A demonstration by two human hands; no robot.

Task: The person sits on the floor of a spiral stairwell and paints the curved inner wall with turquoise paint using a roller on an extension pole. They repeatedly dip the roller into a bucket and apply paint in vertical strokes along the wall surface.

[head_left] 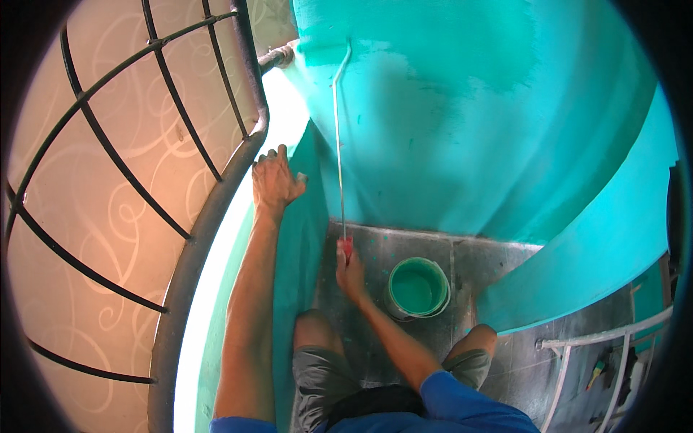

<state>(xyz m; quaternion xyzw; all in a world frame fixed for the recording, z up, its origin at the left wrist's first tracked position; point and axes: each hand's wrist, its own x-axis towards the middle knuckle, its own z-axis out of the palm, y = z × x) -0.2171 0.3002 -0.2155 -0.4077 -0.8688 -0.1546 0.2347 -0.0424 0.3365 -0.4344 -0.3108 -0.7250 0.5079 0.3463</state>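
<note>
Left of the bucket (420,265) of green paint (417,294), the right hand (350,271) is clamped on the red handle (346,247) of a rod (337,130), which reaches up the wall (462,137) beyond the bucket. Farther left of the bucket, the left hand (276,180) rests on the ledge (306,198), fingers loosely spread.

Left hand (273,184) extended forward, thumb (300,181) out; right hand (351,273) lower, fingers (354,264) seemingly curled.

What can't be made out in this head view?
In the head view:
Red handle: partly hidden by the right hand.
Far end of the rod: blends into the turquoise wall.
Feet: hidden beneath the legs.
Dark thing, far right: cut off by the picture's edge.
</note>
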